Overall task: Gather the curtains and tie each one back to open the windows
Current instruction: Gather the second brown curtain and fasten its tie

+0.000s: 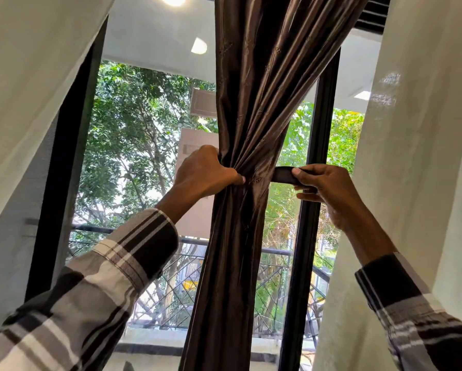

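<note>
A shiny brown curtain [251, 103] hangs in the middle of the window, bunched into a narrow bundle at mid height. My left hand [203, 171] grips that bundle from its left side, fingers wrapped around the folds. A dark brown tie-back strap [282, 174] sticks out from behind the bundle to the right, held taut. My right hand [329, 188] pinches the strap's end between thumb and fingers. How the strap runs behind the curtain is hidden.
White curtains hang at the left [24, 89] and right [417, 156] edges. A black window frame post [308, 223] stands just behind my right hand. Outside are a balcony railing [272, 253] and green trees [133, 124].
</note>
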Available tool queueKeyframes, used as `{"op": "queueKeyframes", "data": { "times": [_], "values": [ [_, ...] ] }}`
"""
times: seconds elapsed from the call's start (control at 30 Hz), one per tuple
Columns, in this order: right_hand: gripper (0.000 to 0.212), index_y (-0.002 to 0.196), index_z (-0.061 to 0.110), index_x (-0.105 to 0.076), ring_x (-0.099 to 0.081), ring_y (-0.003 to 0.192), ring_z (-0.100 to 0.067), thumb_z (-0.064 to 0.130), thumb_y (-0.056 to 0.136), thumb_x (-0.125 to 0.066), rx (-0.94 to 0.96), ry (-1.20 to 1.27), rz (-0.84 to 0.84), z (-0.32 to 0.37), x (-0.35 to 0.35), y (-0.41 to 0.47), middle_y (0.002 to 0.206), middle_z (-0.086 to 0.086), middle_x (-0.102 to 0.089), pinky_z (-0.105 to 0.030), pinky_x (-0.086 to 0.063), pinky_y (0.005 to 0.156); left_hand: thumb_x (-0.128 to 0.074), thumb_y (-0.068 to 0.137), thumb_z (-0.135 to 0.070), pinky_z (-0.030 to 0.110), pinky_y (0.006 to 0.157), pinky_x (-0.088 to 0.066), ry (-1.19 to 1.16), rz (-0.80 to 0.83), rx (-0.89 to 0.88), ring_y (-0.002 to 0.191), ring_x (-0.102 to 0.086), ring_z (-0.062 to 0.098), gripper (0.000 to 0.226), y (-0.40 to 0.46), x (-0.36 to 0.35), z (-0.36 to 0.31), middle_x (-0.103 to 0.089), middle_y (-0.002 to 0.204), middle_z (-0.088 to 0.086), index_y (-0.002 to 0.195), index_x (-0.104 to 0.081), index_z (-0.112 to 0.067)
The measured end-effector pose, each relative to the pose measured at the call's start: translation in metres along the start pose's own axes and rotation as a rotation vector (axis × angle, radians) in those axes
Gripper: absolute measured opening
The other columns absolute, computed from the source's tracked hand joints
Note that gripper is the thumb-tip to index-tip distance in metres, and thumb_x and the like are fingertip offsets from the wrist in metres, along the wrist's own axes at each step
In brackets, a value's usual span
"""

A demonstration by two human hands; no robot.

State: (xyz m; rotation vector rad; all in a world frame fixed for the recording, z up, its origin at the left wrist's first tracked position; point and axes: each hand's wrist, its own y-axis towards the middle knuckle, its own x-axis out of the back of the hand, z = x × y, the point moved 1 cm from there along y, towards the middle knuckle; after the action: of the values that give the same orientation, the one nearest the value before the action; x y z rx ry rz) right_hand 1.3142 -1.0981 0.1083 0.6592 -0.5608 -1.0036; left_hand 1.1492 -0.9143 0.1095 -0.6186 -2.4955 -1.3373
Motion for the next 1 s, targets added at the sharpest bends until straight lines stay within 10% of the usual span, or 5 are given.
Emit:
{"op": "queueKeyframes", "data": {
  "times": [0.23, 0.47, 0.6, 0.7, 1.0],
  "values": [
    [0.003, 0.082, 0.019, -0.075, -0.068, 0.063, -0.008, 0.016, 0.083, -0.077, 0.138, -0.021, -0.048, 0.02, -0.002, -0.031, 0.073, -0.003, -0.071, -0.026, -0.057, 0.061, -0.082, 0.062, -0.056, 0.05, 0.09, -0.051, 0.097, -0.148, -0.039, 0.099, -0.064, 0.032, 0.056, -0.003, -0.009, 0.0, -0.067, 0.107, 0.01, 0.101, -0.073, -0.016],
    [0.006, 0.087, 0.013, -0.075, -0.073, 0.07, -0.013, 0.009, 0.083, -0.076, 0.268, 0.074, 0.005, 0.05, -0.03, -0.047, 0.071, 0.001, -0.075, -0.027, -0.057, 0.058, -0.076, 0.069, -0.042, 0.071, 0.11, -0.003, 0.284, -0.385, -0.275, 0.148, 0.0, 0.027, 0.023, -0.019, -0.02, -0.004, -0.026, 0.152, 0.004, 0.084, -0.07, -0.026],
    [0.008, 0.09, 0.01, -0.074, -0.072, 0.071, -0.015, 0.006, 0.083, -0.075, 0.263, 0.143, 0.043, 0.055, -0.057, -0.05, 0.076, -0.004, -0.076, -0.034, -0.059, 0.062, -0.068, 0.074, -0.039, 0.042, 0.087, -0.044, 0.322, -0.364, -0.251, 0.101, -0.06, 0.032, 0.025, -0.026, -0.017, -0.009, -0.067, 0.097, 0.005, 0.089, -0.066, -0.019],
    [0.009, 0.091, 0.01, -0.074, -0.072, 0.072, -0.017, 0.008, 0.083, -0.077, 0.265, 0.15, 0.039, 0.055, -0.074, -0.051, 0.078, -0.009, -0.075, -0.039, -0.061, 0.068, -0.065, 0.08, -0.028, 0.034, 0.055, -0.04, 0.235, -0.432, -0.262, 0.076, -0.063, 0.037, 0.02, -0.034, -0.019, -0.01, -0.066, 0.08, 0.006, 0.087, -0.052, -0.015],
    [0.01, 0.094, 0.013, -0.077, -0.074, 0.077, -0.019, 0.019, 0.086, -0.075, 0.314, 0.007, -0.004, 0.056, -0.094, -0.053, 0.079, -0.002, -0.076, -0.044, -0.061, 0.075, -0.064, 0.074, -0.011, 0.037, 0.051, -0.043, -0.054, -0.378, -0.382, 0.061, -0.055, 0.024, 0.018, -0.043, -0.024, -0.002, -0.056, 0.07, -0.004, 0.085, -0.05, -0.012]
  ]
}}
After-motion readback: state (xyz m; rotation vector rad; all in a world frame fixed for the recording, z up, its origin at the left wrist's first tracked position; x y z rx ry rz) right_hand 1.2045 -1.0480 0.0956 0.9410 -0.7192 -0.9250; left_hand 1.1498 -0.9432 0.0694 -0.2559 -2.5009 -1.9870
